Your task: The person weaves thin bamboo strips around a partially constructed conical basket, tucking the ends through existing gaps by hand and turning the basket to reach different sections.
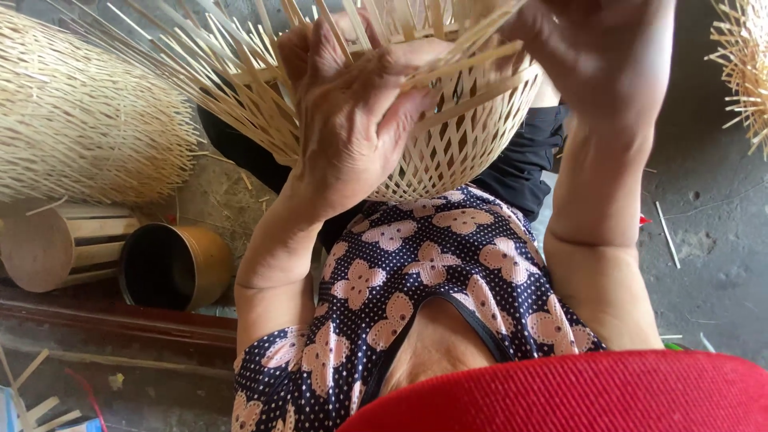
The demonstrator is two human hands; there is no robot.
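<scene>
The half-woven bamboo basket point(448, 136) sits up on the lap against the patterned blouse point(416, 264), left hand point(352, 120) with its grip pinched on loose strips point(232, 72) to keep them fanned, right hand point(600, 56) closed on the far rim to steady it.
</scene>
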